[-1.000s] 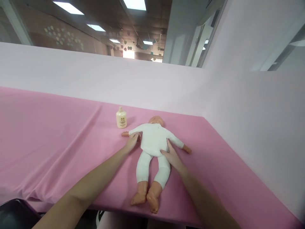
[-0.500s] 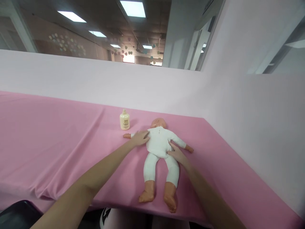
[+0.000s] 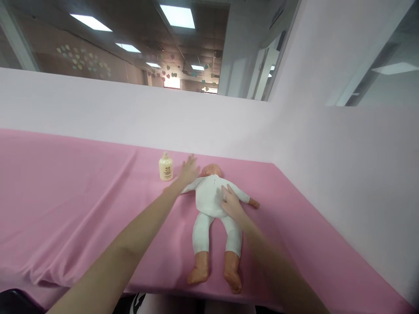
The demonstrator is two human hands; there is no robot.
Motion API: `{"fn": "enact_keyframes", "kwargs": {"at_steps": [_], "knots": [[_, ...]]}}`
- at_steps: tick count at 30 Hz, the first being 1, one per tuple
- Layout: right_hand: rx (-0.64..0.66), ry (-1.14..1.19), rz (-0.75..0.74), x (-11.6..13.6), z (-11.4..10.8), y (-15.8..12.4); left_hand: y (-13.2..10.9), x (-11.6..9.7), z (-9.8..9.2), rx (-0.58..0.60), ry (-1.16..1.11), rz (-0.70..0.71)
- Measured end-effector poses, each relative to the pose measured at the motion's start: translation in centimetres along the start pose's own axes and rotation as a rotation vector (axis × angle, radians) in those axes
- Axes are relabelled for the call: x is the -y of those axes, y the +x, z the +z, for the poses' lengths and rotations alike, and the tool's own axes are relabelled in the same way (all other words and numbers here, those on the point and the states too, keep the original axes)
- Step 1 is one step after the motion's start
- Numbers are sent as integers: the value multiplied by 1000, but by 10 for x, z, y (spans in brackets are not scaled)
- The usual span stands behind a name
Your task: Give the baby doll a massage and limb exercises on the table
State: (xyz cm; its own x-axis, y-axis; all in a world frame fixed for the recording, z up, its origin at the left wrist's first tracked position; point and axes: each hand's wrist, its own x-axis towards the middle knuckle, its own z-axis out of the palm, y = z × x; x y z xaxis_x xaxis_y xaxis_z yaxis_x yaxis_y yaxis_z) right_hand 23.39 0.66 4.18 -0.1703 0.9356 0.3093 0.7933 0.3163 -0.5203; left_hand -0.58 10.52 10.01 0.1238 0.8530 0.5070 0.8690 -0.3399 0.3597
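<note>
A baby doll point(image 3: 208, 198) in white cloth lies on its back, with its head at the far end and its bare feet towards me. My left hand point(image 3: 189, 171) is over the doll's outstretched arm, close beside its head; the fingers are spread, slightly blurred and hold nothing. On the doll's belly and side rests my right hand point(image 3: 231, 203), with fingers apart. A cream pump bottle point(image 3: 166, 168) with dark print stands upright just left of my left hand. My left forearm hides part of the doll's arm.
Pink cloth point(image 3: 81, 192) covers the table and lies in folds on the left. White walls point(image 3: 131, 109) rise behind and to the right, with windows above. A dark rounded object point(image 3: 18, 302) sits at the lower left, below the table edge.
My left hand has moved from the doll's shoulder up and away, to beside its head. My right hand has slid a little higher on the doll's torso. The view has shifted slightly.
</note>
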Motion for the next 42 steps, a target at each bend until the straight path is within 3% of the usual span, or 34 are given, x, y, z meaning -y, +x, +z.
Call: {"fn": "enact_keyframes", "kwargs": {"at_steps": [3, 5, 8, 11, 20, 29, 35, 39, 42], "knots": [[94, -29, -31, 16, 9, 15, -24, -44, 47, 115, -140, 170], [156, -67, -86, 16, 13, 23, -39, -54, 71, 138, -183, 136], [248, -138, -167, 4, 17, 33, -59, -46, 93, 171, -126, 64], [230, -183, -194, -9, 22, 43, -70, -32, 104, 163, -49, 35], [42, -158, 60, -21, 41, 51, -70, -32, 104, 189, -41, 6], [110, -192, 139, -8, 36, 12, -69, -32, 102, 197, -70, -21], [185, -188, -80, -1, 29, -11, -79, -42, 92, 308, -18, 11], [231, -139, -256, -4, 26, -2, -89, -46, 83, 375, -21, 214], [224, -133, -318, -8, 29, 13, -93, -47, 78, 383, -33, 255]]}}
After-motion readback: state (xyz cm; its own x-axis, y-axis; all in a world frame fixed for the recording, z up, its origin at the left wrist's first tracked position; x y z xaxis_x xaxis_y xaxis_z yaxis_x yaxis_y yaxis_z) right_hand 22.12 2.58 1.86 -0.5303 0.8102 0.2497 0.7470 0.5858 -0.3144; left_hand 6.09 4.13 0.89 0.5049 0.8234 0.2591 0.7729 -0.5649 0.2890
